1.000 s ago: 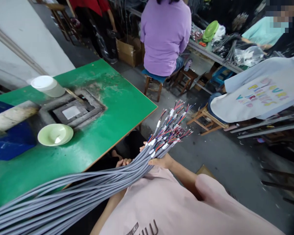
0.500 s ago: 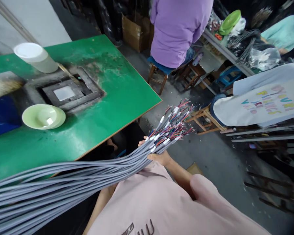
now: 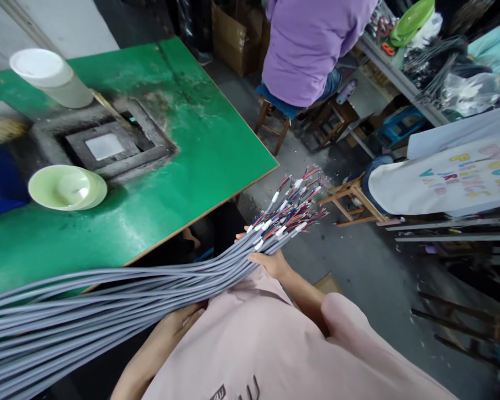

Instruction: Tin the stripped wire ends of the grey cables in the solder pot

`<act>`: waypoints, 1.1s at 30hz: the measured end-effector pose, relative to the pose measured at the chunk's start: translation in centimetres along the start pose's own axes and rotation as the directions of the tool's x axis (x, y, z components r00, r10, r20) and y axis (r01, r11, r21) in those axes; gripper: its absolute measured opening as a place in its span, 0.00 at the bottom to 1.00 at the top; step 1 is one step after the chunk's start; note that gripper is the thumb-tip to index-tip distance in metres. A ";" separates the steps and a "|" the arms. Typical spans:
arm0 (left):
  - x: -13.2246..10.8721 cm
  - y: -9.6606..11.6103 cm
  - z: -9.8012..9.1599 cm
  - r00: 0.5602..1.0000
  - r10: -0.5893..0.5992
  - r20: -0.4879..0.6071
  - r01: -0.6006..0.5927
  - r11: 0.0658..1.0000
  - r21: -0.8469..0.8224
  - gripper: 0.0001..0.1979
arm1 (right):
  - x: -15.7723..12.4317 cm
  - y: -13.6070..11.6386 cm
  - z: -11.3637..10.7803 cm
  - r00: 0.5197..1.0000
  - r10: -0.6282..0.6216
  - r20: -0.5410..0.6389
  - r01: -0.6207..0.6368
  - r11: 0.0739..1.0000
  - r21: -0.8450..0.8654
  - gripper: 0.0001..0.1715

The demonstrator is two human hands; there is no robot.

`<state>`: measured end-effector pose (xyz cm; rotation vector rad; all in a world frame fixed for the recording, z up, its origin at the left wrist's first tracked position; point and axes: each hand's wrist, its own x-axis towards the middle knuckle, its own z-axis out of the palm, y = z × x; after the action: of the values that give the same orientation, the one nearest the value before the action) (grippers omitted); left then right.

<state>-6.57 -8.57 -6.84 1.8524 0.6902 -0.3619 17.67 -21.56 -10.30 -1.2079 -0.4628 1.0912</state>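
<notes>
Grey sheathed cables (image 3: pixel 120 300) lay in a long bundle in front of you. Your right hand (image 3: pixel 270 264) curled around it; your left hand (image 3: pixel 183 318) was under it, grip unclear. Thin coloured wire ends (image 3: pixel 295 214) could snag on the edge of the green table (image 3: pixel 216 150) if swung.

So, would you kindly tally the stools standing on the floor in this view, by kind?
Wooden stool with a blue seat pad: 1
Bare wooden stool: 1
Light wooden stool under the person in a white top: 1
Blue plastic stool: 1
Total: 4
</notes>
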 end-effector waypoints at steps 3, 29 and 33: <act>-0.3 0.6 -1.5 0.992 -0.023 0.123 0.034 0.995 -0.093 0.18 | 0.0 -0.1 0.2 1.000 0.007 -0.029 -0.007 1.000 -0.028 0.34; 10.8 3.6 2.1 0.981 0.194 -0.021 -0.135 0.754 0.642 0.12 | 0.4 5.4 -3.8 0.900 0.414 -0.134 -0.434 0.877 -0.205 0.19; 11.9 2.3 4.1 0.990 0.139 0.015 -0.111 0.715 0.690 0.12 | 0.3 7.1 -5.8 0.898 0.427 -0.105 -0.438 0.847 -0.301 0.19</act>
<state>4.50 -9.54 -13.20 2.6155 0.4707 -0.5489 19.39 -24.57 -18.86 -1.6699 -0.3530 1.4145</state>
